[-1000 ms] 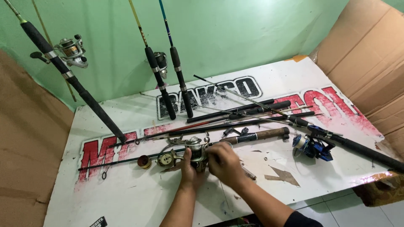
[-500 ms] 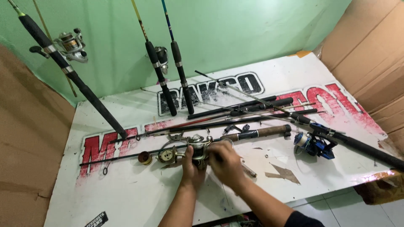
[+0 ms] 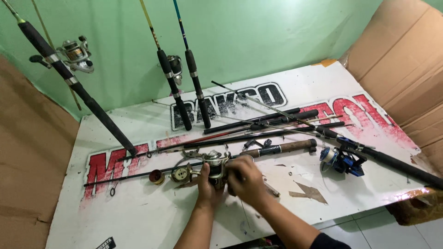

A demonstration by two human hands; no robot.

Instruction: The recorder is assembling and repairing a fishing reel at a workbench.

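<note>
under our hands the desk (image 3: 138, 221) is a white rectangular signboard with big red and black letters, brown cardboard (image 3: 406, 69) standing right of them. our left hand (image 3: 208, 186) and right hand (image 3: 244, 180) are both clamped on a fishing reel (image 3: 215, 162); our fingers hide its lower half.

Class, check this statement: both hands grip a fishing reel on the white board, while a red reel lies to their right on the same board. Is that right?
Not quite. In the head view, the reel lying to the right is blue, not red. The rest stands: the left hand and right hand both hold the fishing reel on the white board.
</note>
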